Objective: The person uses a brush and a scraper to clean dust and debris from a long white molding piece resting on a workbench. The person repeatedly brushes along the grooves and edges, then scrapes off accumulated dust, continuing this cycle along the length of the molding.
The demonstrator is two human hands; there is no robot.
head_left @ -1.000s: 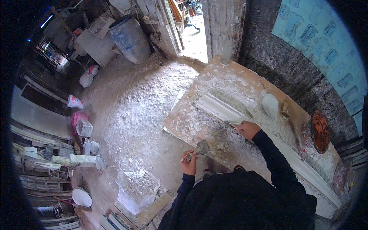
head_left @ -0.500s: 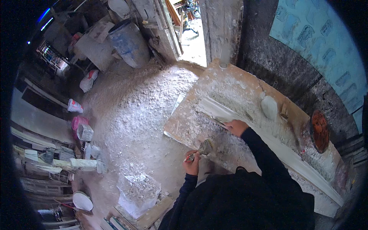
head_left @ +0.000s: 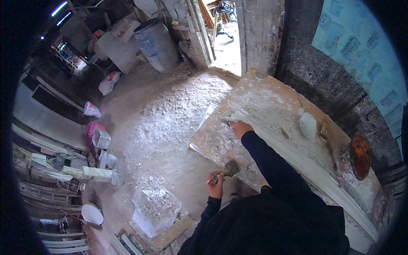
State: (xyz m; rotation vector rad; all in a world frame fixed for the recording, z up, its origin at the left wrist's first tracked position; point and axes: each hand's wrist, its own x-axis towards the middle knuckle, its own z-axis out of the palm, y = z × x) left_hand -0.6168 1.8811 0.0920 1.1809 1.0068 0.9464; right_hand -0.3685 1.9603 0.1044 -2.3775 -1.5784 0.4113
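A long white plaster moulding (head_left: 293, 155) lies diagonally along the worktable (head_left: 276, 89). At its far left end, my right hand (head_left: 241, 128) is closed on a small scraper (head_left: 226, 122), whose dark blade points left beside the moulding. Nearer my body, my left hand (head_left: 215, 187) grips the handle of a wide, grey-brown brush (head_left: 231, 167). The brush head is over the table's near left edge; whether it touches the surface I cannot tell.
White crumbs litter the table. Behind the moulding sit a pale rounded piece (head_left: 307, 126) and a reddish-brown round pan (head_left: 360, 155). A white debris sack (head_left: 157, 210) stands on the floor to the left. A blue barrel (head_left: 157, 46) is near the doorway.
My right hand has moved left and away to the moulding's far end, and the scraper blade now shows. My left hand still holds the brush in about the same place. The view has shifted slightly.
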